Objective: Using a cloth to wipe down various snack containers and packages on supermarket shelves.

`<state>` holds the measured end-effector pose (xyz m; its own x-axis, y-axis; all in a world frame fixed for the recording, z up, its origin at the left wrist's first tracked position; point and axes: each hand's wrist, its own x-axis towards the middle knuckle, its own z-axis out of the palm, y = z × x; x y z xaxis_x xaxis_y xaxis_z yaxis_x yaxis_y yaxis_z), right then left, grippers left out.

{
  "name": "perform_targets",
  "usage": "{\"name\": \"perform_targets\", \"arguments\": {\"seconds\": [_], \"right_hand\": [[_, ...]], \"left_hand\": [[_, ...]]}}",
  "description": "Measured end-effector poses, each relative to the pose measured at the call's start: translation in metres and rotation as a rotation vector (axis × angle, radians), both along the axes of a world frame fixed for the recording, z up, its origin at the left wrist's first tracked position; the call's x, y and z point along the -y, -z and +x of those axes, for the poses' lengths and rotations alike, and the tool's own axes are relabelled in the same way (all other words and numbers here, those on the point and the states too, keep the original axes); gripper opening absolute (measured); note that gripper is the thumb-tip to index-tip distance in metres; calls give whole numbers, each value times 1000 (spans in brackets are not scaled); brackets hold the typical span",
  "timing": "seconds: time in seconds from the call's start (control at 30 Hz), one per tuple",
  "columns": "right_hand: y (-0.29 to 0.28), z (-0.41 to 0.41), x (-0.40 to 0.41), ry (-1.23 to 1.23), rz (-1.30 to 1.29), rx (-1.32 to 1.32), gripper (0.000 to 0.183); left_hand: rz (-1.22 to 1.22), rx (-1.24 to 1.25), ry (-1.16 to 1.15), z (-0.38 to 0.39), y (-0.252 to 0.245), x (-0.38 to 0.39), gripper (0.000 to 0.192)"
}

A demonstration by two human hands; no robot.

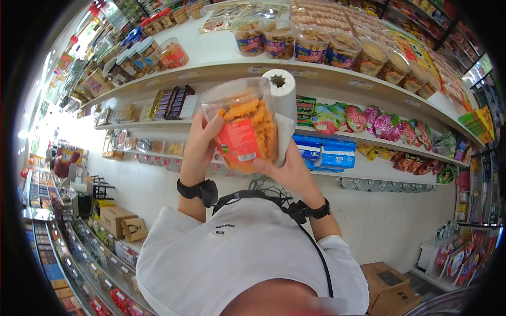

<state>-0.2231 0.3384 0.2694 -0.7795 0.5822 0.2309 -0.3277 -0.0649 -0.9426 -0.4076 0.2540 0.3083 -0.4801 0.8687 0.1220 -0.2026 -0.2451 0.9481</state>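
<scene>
Between both hands I hold a clear plastic tub of orange crinkled snacks (263,126), tilted, with a red printed label towards me. My left hand (203,138) grips its left side, the thumb near the upper edge of the label. My right hand (286,168) has its thumb on the tub's lower edge, beside the label. A white paper roll (283,93) stands upright just behind the tub's right side, and a loose white sheet (285,130) hangs between the tub and my right hand. A similar tub with a red label (174,54) stands on the top shelf.
Snack tubs with blue labels (312,45) line the top shelf (213,49) ahead. Lower shelves hold bagged sweets (355,118), blue packs (336,154) and chocolate boxes (170,102). Cardboard boxes (116,219) lie at the left, more boxes (385,282) at lower right.
</scene>
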Motion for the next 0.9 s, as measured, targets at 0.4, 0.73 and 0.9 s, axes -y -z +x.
{"name": "perform_targets", "arguments": {"seconds": [0.4,0.73,0.9], "right_hand": [[-27,-11,-16,29,800,136,59],[-28,-30,8,53,473,300,51],[-16,-46,19,126,378,424,44]], "left_hand": [[130,-108,-426,-35,-10,-38,50],[212,-415,-720,-244,54,-180,102],[-72,-784,-928,-280,70,-209,104]]}}
